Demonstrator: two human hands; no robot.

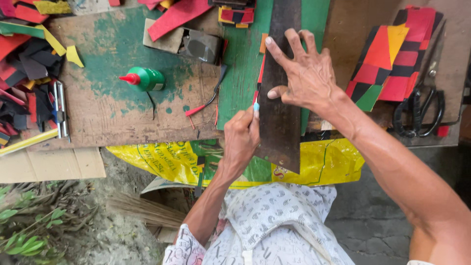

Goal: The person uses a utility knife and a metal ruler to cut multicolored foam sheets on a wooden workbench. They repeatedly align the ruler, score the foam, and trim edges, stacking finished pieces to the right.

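Currently the dark saw blade lies on the green board as a straightedge; right hand presses it, fingers splayed. Left hand, beside the blade's edge, grips a small cutter. Risk: blade slipping, cutter nicking the thumb.

Soft daylight, sharp (faint shadows).
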